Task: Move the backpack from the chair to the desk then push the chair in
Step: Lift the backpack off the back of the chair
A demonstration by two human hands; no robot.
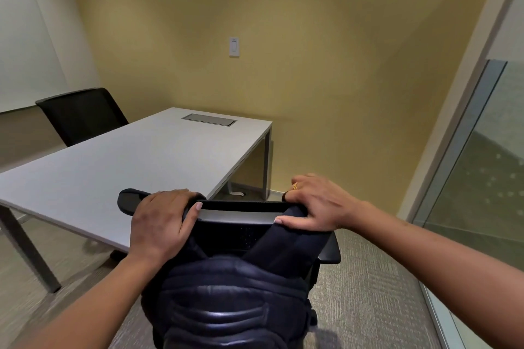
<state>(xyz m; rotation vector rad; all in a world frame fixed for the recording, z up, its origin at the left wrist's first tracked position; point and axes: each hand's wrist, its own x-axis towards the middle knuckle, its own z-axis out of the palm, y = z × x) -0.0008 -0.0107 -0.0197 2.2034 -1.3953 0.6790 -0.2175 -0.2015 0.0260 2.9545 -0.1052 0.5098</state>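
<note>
A dark navy backpack (232, 300) hangs on the back of a black chair (238, 217), its padded back panel facing me and its two shoulder straps looped over the top of the chair's backrest. My left hand (161, 221) grips the left strap where it crosses the backrest top. My right hand (314, 204) grips the right strap at the other end of the backrest top. The grey desk (119, 161) stands just beyond and to the left of the chair. The chair's seat is hidden behind the backpack.
A second black chair (82, 113) stands at the desk's far left side. The desk has a metal cable hatch (208, 119) near its far end. A glass partition (476, 167) runs along the right. Grey carpet (368, 292) lies to the right of the chair.
</note>
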